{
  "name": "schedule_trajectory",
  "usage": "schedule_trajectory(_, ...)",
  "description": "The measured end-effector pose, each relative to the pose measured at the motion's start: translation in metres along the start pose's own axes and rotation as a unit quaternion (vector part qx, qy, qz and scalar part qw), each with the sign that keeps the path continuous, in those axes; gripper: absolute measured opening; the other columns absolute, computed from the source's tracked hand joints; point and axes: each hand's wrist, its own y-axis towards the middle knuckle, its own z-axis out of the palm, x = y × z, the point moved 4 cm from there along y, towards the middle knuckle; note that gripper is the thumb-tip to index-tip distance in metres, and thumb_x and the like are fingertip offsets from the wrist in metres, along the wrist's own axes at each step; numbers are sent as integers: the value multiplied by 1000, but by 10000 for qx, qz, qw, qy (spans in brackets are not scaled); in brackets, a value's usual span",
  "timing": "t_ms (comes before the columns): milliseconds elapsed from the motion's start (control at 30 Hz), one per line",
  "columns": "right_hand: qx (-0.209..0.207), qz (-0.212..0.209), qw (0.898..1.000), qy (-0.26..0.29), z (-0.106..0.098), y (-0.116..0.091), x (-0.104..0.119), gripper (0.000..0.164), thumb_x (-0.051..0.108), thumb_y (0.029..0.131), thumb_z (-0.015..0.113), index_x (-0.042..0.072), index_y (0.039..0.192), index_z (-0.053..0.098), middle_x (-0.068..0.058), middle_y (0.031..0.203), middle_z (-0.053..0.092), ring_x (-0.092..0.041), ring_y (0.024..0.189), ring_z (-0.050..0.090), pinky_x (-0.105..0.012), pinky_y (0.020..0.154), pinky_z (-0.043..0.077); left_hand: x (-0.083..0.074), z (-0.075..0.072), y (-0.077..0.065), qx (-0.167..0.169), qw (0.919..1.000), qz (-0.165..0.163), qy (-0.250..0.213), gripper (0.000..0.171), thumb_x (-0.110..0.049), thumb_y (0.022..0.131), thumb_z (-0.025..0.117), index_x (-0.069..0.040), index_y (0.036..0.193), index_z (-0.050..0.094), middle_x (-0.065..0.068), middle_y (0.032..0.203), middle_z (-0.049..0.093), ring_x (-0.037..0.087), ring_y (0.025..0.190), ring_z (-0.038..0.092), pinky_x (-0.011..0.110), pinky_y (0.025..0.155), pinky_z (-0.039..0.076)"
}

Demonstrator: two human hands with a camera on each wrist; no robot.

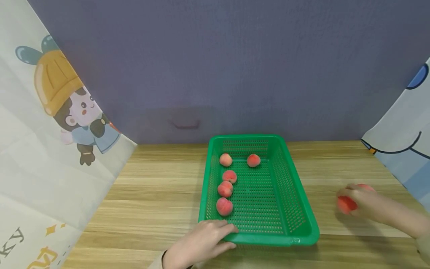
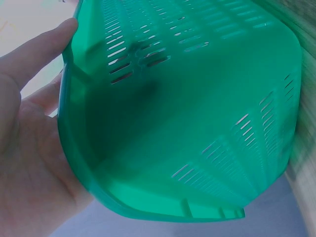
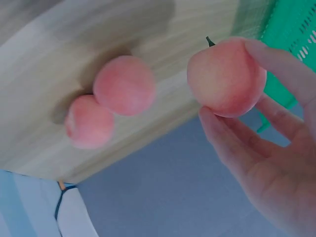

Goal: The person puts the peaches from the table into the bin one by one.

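My left hand (image 1: 203,239) grips the near rim of a green plastic basket (image 1: 262,239), left of its middle. The left wrist view shows the thumb on one side of the rim and fingers on the other, against the basket wall (image 2: 187,98). To the right of the basket, my right hand (image 1: 366,201) holds a pink-red peach (image 3: 224,79) between thumb and fingers; a short dark stem shows on it. Two more peaches, one larger-looking (image 3: 124,85) and one beside it (image 3: 90,121), lie on the table, apart from the held one.
Several peaches sit inside the basket: a row along its left side, including one peach (image 1: 224,206) near the front, and another peach (image 1: 253,160) at the back. The wooden table (image 1: 161,194) meets a grey-blue panel (image 1: 235,74) behind. Printed sheets (image 1: 27,149) flank both sides.
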Motion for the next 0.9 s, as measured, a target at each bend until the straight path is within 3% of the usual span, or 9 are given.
schedule_trajectory(133, -132, -89, 9999, 59, -5, 9, 2, 43, 5, 41, 81, 5, 79, 61, 1, 74, 50, -5, 60, 45, -21, 47, 38, 0, 0, 0, 18, 10000, -24, -10, 20, -26, 81, 64, -14, 97, 60, -9, 82, 59, -5, 74, 53, 7, 66, 40)
schedule_trajectory(467, -288, -90, 9995, 119, -17, 29, 6, 40, 4, 46, 80, 3, 82, 61, -4, 76, 53, -16, 63, 51, -26, 49, 43, 0, -1, 0, -15, 10000, 9, -8, 21, -26, 81, 64, -14, 97, 60, -9, 82, 59, -4, 74, 53, 7, 66, 40)
schedule_trajectory(733, -553, -322, 9979, 98, -29, 45, 11, 44, 1, 43, 81, 2, 81, 61, -3, 75, 53, -16, 62, 51, -25, 49, 43, -1, 0, 0, -27, 10000, 20, -62, 21, -25, 80, 65, -13, 97, 60, -9, 82, 59, -4, 74, 53, 7, 66, 40)
schedule_trajectory(900, -390, -232, 9986, 255, -38, 55, 14, 41, -2, 48, 79, 1, 84, 61, -5, 78, 54, -16, 64, 52, -25, 50, 43, 0, 0, 0, -4, 10000, 1, -85, 21, -25, 80, 65, -13, 97, 60, -9, 82, 59, -4, 74, 53, 7, 66, 40)
